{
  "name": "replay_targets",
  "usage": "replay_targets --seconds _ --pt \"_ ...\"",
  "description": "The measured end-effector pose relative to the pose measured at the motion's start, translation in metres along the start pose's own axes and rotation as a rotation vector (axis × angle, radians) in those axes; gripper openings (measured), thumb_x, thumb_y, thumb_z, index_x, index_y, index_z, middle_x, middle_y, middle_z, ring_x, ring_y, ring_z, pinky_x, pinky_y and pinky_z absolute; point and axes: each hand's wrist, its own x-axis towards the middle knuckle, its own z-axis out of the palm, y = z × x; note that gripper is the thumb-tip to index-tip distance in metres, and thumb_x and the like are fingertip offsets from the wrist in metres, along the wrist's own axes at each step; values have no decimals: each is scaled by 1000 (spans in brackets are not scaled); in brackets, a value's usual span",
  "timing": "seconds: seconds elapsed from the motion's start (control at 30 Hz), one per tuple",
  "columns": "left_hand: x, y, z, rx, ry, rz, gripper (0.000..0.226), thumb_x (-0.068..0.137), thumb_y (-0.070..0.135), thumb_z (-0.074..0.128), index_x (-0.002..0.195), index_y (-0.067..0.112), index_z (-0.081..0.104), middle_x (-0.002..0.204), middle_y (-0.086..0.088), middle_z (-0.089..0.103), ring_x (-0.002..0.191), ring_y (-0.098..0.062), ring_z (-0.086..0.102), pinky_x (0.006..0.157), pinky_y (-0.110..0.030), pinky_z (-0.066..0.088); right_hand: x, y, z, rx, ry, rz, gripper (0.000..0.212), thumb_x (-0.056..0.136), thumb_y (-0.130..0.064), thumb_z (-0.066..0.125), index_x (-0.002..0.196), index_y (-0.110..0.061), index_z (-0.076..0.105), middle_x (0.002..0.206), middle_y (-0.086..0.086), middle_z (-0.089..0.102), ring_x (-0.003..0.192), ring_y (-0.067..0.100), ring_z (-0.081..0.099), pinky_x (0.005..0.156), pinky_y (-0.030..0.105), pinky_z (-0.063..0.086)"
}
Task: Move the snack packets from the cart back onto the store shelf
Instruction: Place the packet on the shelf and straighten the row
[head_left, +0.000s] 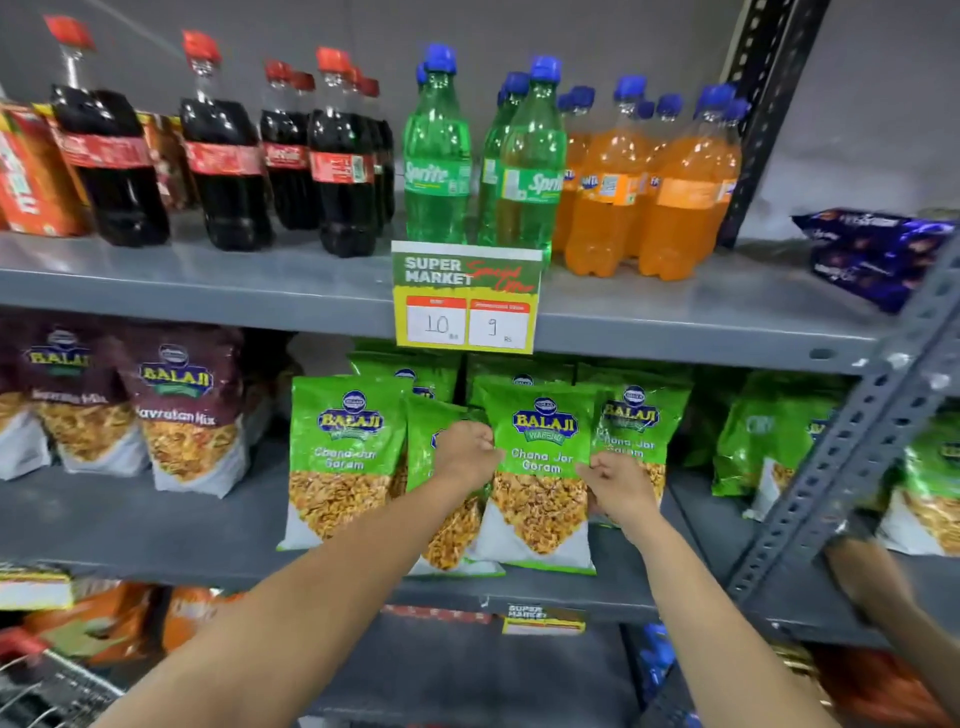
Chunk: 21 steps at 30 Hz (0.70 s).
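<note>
A green Balaji Chana Jor Garam packet (540, 467) stands upright at the front of the middle shelf (156, 535). My left hand (467, 452) grips its left edge and my right hand (618, 488) grips its right edge. More green packets of the same kind stand beside and behind it, one (340, 457) to the left and one (636, 421) to the right. The corner of the cart (36, 680) shows at the bottom left; its contents are out of sight.
Maroon Balaji mix packets (187, 410) fill the shelf's left part. Cola, Sprite (436, 156) and orange soda bottles line the upper shelf above a price tag (465, 301). A slotted grey upright (852, 447) slants across the right, and another person's hand (862, 577) reaches in beside it.
</note>
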Motion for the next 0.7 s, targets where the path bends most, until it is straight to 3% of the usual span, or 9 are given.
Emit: replay_targets --seconds 0.07,0.13,0.2,0.27,0.33,0.4,0.5,0.6,0.7 --pt "-3 1 6 19 -3 30 41 72 8 56 44 16 28 48 4 30 47 -6 27 42 -18 25 -2 9 6 18 -3 37 45 89 -14 62 55 -15 33 57 10 30 65 18 39 62 34 31" --pt "-5 2 14 26 -1 13 41 74 4 55 45 19 30 49 4 31 50 -6 32 54 -19 37 -4 17 10 53 6 71 43 90 -14 62 56 -13 35 56 10 30 62 18 36 63 34 33" --pt "-7 2 18 -3 -4 -23 39 77 8 59 47 21 39 49 5 39 53 -4 40 65 -23 43 -7 20 13 101 3 123 37 90 -22 61 61 -7 45 59 11 33 60 21 37 65 46 46" --pt "-6 3 23 -71 -28 -53 19 78 20 68 62 18 59 54 7 53 58 -2 51 71 -24 47 -9 22 13 170 12 185 38 90 -33 61 80 4 59 67 17 46 65 27 48 77 53 53" --pt "-5 2 25 -138 -36 -62 28 75 38 72 79 11 66 69 1 67 69 -9 62 71 -23 48 -10 23 13 259 40 228 44 90 -37 60 96 7 63 87 30 62 79 35 59 82 46 53" --pt "-5 2 26 -156 -5 -59 40 76 45 70 77 5 67 72 -4 69 68 -13 63 66 -23 48 -8 25 16 314 64 230 41 92 -32 59 99 9 63 102 32 64 84 35 60 83 42 52" --pt "-4 2 28 -137 27 -61 32 83 34 65 64 9 61 61 -2 62 58 -10 56 65 -22 43 -7 25 18 314 83 204 27 92 -19 60 91 8 64 87 29 64 77 25 52 73 37 46" --pt "-3 2 32 -161 36 -81 24 84 26 66 66 11 60 67 -4 64 64 -13 58 71 -22 46 -6 27 19 337 114 203 33 91 -15 62 101 16 59 107 33 64 82 31 58 78 37 46" --pt "-1 9 37 -214 60 -58 29 82 22 69 58 16 53 62 -2 60 63 -13 55 68 -17 37 -6 29 5 359 151 193 27 88 -14 65 97 11 63 105 25 67 94 31 62 83 33 46"
